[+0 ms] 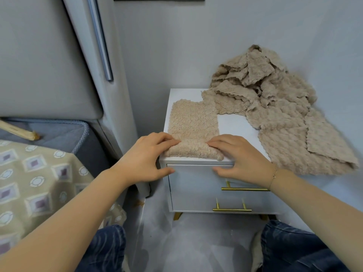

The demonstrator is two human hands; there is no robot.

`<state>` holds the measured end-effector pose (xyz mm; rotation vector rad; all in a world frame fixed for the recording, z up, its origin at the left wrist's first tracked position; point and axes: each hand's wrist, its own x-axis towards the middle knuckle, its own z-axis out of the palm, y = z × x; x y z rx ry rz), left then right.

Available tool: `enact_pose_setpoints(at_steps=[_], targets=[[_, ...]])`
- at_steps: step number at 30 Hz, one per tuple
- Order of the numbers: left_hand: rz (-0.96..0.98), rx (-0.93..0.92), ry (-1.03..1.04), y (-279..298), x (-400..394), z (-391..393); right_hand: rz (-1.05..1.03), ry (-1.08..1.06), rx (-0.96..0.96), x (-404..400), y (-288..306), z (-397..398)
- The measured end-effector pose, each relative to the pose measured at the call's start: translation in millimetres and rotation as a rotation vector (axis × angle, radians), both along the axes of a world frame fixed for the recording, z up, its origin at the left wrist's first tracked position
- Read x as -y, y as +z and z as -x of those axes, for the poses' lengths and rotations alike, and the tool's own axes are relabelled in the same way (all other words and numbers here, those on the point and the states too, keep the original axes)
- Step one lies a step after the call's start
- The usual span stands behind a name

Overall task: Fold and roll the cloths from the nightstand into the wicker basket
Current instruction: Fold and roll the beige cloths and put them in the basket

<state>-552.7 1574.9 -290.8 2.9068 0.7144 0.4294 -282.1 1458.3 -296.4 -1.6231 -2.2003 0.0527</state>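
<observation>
A beige, nubbly-textured cloth lay on a white nightstand, and a heap of cloths in the same beige sat beside it. The nightstand's drawer fronts were white, with gold bar handles and gold legs. The wall behind was pale grey-blue. The padded headboard was light grey. The mattress edge was blue-grey with braided piping. The bedspread was tan, patterned with white-framed purple diamonds and white rings. The person's jeans were dark blue denim. The floor was grey.
</observation>
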Motion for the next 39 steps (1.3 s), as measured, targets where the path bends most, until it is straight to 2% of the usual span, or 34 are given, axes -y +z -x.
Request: enact_pose_setpoints(at_steps=[4,8,15,18,22,25,32,37,39], targets=[[-0.031,0.123,-0.004,-5,9,-6,-0.09,-0.016,-0.019,4,-7,4],[0.025,0.257,0.023,-8,24,-9,-0.157,-0.02,-0.081,12,-12,4],[0.382,0.345,0.185,-2,29,-10,-0.154,-0.085,-0.177,14,-4,6],[0.536,0.362,0.26,-2,26,-12,-0.071,-0.183,-0.304,10,-1,9],[0.65,0.377,0.358,-1,20,-17,0.054,-0.28,-0.468,5,5,9],[0.706,0.421,0.401,4,22,-22,0.059,-0.371,-0.528,0,8,10],[0.683,0.497,0.483,3,18,-34,-0.004,-0.491,-0.44,-9,2,10],[0.56,0.473,0.53,-5,9,-37,0.004,-0.626,-0.155,-13,4,10],[0.477,0.453,0.541,-9,4,-38,-0.027,-0.641,-0.109,-13,5,8]])
